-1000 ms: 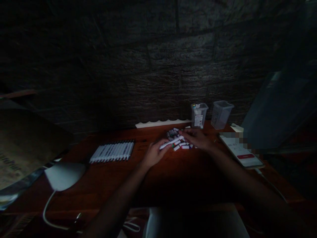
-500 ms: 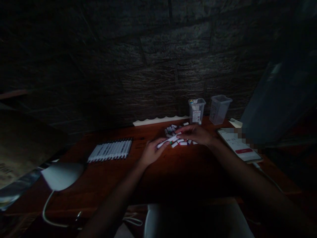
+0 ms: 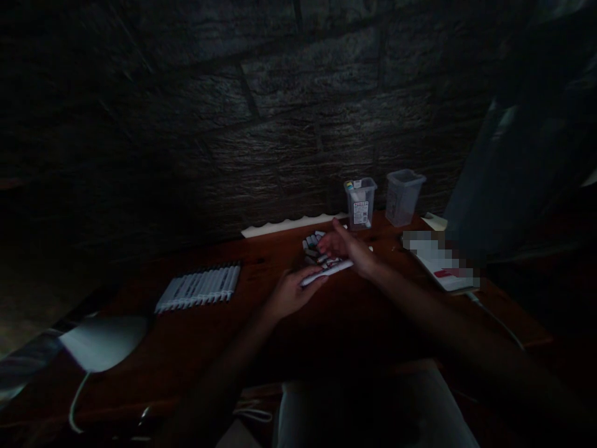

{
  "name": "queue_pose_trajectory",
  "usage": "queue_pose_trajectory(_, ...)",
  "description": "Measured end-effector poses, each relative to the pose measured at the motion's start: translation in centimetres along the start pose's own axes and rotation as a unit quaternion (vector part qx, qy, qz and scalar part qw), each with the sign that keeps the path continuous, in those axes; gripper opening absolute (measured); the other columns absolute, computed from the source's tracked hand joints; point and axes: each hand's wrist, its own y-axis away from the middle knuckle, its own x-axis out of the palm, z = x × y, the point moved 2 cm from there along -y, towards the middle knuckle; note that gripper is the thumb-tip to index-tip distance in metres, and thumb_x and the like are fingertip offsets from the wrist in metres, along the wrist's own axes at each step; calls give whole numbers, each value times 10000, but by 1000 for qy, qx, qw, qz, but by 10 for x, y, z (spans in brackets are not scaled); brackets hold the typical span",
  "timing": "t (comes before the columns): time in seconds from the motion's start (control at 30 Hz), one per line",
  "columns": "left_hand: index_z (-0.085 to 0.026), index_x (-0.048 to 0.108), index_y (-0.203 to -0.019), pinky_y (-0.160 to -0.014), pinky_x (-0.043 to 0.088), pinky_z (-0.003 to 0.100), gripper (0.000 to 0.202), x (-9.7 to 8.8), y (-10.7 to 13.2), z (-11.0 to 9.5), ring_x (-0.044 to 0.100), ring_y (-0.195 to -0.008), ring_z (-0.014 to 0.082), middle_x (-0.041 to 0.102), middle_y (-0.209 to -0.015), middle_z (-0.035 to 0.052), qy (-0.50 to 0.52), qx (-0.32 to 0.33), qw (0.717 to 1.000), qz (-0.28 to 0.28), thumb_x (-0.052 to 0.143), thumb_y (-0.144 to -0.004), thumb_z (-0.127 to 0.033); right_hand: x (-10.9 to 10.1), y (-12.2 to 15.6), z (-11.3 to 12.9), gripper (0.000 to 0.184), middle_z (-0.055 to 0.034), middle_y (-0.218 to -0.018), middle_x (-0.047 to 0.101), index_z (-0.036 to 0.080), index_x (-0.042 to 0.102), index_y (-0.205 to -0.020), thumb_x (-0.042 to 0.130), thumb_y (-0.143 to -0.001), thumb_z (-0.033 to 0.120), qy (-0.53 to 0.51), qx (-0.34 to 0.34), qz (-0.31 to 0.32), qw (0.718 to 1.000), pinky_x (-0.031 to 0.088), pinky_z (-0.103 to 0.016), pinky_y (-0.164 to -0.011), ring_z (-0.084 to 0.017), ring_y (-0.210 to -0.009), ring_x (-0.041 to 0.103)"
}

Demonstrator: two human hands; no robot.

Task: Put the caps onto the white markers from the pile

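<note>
Markers (image 3: 198, 287) lie in a neat row on the worktop (image 3: 186, 339), apparently finished; one white marker (image 3: 327, 272) sits in the left hand (image 3: 290, 292), grip pinched round it, while the right hand (image 3: 347, 246), grip slack and thumb apart, hovers over loose caps (image 3: 312, 240), seemingly left to use.

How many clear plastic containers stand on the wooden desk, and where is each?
2. The labelled container stands near the wall, beyond the right hand; the second container stands to its right. Both show plainly; dark areas could hide more.
</note>
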Motion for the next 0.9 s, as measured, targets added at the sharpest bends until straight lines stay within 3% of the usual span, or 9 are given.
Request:
queue_pose_trajectory(0.2,-195,720,-1006,-608,525,204,281,2,3,-1,686,-694,146,758,-899,35,-1,-4,1000,-1,602,-873,-411,8,7,0,679,-11,-537,540,193,570,-557,321,-830,762,28,-6,68,997,349,-273,-528,-118,-498,460)
queue_pose_trajectory(0.47,-186,724,-994,-641,519,221,268,0,2,-4,686,-694,151,759,-891,42,-36,10,999,-10,619,-865,-397,8,11,8,654,11,-474,427,213,444,-468,282,-882,693,184,-71,61,978,325,-293,-553,-114,-486,406)
queue_pose_trajectory(0.63,-187,713,-1024,-727,537,234,262,-5,-4,-4,704,-786,167,757,-950,45,-41,12,999,-6,625,-864,-373,2,4,6,608,3,-582,522,206,530,-589,358,-841,732,145,-69,29,987,369,-275,-561,-117,-548,479)
queue_pose_trajectory(0.77,-192,697,-1069,-787,532,242,272,-12,-6,1,701,-856,170,747,-1012,42,-48,7,999,-26,593,-886,-364,-9,2,10,609,-16,-676,604,201,612,-704,359,-842,737,173,-68,-2,982,415,-257,-583,-120,-612,541)
queue_pose_trajectory(0.9,-194,698,-1020,-788,531,237,252,-18,-5,6,696,-841,164,748,-963,28,-70,-11,996,-51,555,-908,-367,-17,6,10,539,1,-599,577,189,651,-763,463,-832,689,207,-19,24,978,398,-245,-499,-107,-520,512)
